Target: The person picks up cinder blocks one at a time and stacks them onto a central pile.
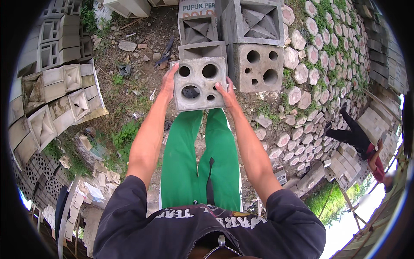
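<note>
Between my two hands is a square grey concrete vent block [196, 96] with several round holes of different sizes. My left hand [169, 81] presses against its left side, and my right hand [227, 93] grips the right side, with the thumb on the front face near a small hole. Just behind it, partly hidden, another concrete block [202, 51] shows its upper part. To the right of the held block stands a similar vent block with round holes [258, 82], beneath a block with a recessed pyramid pattern [261, 20].
Stacked pale vent blocks [56, 99] line the left side. Hexagonal pavers [304, 101] cover the ground at right, with grass between them. Stones and a broken brick [142, 46] lie on the dirt. A person in dark trousers [355, 129] is at the far right.
</note>
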Demonstrator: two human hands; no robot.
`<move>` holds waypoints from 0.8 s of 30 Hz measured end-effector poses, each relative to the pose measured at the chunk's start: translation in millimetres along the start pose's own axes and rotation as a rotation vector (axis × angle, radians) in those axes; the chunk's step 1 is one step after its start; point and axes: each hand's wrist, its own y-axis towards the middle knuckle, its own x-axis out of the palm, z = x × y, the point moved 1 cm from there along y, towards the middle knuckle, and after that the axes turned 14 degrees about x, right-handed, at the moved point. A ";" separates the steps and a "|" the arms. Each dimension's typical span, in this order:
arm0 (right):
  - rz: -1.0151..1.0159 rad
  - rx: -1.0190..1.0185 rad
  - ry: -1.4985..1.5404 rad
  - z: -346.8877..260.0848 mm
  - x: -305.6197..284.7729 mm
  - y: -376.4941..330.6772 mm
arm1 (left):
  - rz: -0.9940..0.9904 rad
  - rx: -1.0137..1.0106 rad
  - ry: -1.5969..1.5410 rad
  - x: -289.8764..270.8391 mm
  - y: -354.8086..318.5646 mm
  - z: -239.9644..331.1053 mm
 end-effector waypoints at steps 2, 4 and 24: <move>-0.037 -0.032 0.003 -4.5 6.5 0.3 | 0.102 0.009 -0.009 -7.5 2.5 -0.1; -0.005 0.008 0.052 1.2 -1.9 -4.0 | 0.111 0.018 0.006 10.0 -10.7 8.3; -0.800 0.300 -0.549 -70.6 -2.2 -316.9 | 0.898 0.796 -0.307 76.9 -496.3 -5.0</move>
